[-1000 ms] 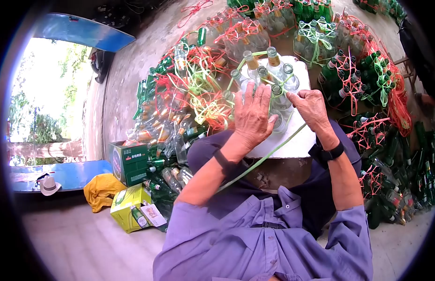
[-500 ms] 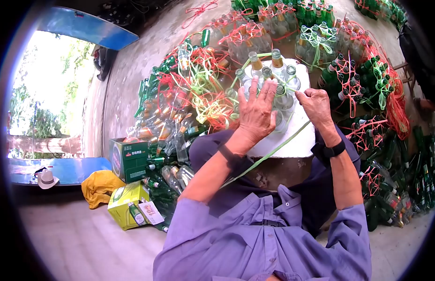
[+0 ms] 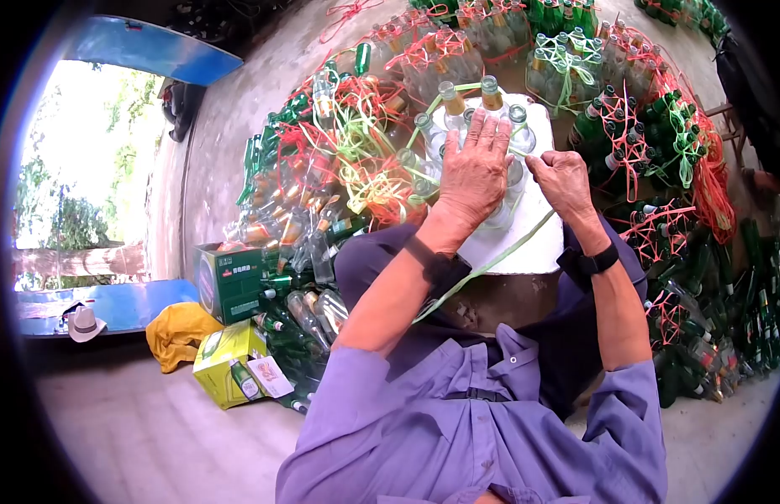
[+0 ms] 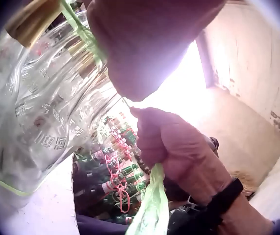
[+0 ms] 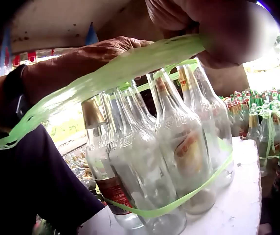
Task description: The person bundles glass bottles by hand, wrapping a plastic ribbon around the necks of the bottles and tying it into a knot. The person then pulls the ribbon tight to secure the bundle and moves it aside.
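Note:
A cluster of clear glass bottles [image 5: 184, 142] stands upright on a white-topped stool [image 3: 524, 252]. One light green plastic strap [image 5: 169, 210] circles the bottles low down, and green strap also runs around their necks. My left hand [image 3: 474, 181] lies over the bottle tops with fingers extended, hiding several necks. At the right side of the cluster, my right hand [image 3: 562, 185] has curled fingers and pinches the green strap at the necks. In the left wrist view, a loose length of strap [image 4: 152, 205] hangs from the right hand [image 4: 174, 142].
Tangled red and green straps [image 3: 373, 143] lie over loose bottles to the left. Bundles of strapped bottles [image 3: 566, 71] stand behind and to the right. A dark green carton [image 3: 230, 281] and a yellow-green box [image 3: 230, 361] sit at the left, near a yellow cloth [image 3: 178, 334].
My left hand has moved forward and to the right, farther over the bottle necks. The right hand stays beside the cluster with the strap pinched.

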### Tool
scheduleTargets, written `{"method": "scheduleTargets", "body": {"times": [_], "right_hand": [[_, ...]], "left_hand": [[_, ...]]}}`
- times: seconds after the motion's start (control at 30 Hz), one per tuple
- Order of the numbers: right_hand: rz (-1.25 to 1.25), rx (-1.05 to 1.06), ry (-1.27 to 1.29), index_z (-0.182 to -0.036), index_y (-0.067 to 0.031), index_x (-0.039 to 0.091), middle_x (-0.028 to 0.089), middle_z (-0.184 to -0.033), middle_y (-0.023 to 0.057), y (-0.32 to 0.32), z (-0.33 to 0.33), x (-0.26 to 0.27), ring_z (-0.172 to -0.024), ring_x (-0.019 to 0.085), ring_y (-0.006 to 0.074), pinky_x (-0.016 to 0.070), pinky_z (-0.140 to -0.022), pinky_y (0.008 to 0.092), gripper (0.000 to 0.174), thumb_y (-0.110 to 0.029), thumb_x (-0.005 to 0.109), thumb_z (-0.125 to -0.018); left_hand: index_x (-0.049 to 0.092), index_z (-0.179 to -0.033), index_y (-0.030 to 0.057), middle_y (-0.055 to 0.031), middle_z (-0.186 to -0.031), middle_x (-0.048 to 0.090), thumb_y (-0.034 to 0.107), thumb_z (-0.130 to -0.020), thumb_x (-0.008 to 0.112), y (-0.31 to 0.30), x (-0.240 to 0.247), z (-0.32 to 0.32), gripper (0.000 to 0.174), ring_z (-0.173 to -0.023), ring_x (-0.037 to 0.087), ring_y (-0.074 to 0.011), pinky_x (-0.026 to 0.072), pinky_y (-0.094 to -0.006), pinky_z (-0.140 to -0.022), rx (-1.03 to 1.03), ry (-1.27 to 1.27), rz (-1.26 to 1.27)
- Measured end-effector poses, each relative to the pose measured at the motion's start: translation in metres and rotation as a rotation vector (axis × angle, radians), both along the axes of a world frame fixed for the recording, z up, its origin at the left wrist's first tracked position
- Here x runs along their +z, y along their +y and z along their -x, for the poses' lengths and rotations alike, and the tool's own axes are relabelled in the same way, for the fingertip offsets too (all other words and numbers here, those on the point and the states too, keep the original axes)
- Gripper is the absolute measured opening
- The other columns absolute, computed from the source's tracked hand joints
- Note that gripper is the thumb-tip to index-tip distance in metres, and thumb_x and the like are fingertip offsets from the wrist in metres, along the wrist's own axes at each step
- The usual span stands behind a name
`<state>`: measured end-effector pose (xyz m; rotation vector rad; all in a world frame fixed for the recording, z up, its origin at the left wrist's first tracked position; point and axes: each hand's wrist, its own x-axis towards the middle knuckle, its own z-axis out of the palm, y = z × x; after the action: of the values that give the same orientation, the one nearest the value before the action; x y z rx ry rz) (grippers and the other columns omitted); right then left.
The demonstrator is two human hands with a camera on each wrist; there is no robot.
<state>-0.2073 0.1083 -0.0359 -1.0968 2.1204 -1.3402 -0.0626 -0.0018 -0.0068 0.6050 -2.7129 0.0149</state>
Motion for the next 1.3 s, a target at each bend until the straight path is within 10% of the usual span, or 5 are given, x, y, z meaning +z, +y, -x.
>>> {"method": "scheduleTargets", "body": {"times": [0.9,1.3], "right_hand": [[0.066,0.023,0.349,-0.068,0.0037,0.058,0.056,-0.065,0.0259,0.019,0.009,0.017,-0.061,0.058,0.0448,0.0459,-0.055,0.0462,0.033,-0.017,0.07,-0.09],[0.143,0.235,0.864,-0.077,-0.0047,0.055,0.059,-0.07,0.0143,-0.004,0.037,0.061,-0.065,0.063,0.0356,0.0479,-0.056,0.0458,0.02,-0.013,0.069,-0.089]], "left_hand": [[0.052,-0.131,0.0001,-0.0182,-0.134,0.06,0.024,-0.087,0.072,-0.004,0.004,0.0,0.054,-0.143,0.043,-0.0309,0.0381,-0.0488,-0.099,-0.031,0.049,0.061],[0.056,-0.124,-0.0001,-0.0177,-0.132,0.062,0.024,-0.086,0.071,-0.004,0.003,-0.002,0.047,-0.142,0.045,-0.0327,0.0381,-0.0501,-0.101,-0.03,0.081,0.009]]}}
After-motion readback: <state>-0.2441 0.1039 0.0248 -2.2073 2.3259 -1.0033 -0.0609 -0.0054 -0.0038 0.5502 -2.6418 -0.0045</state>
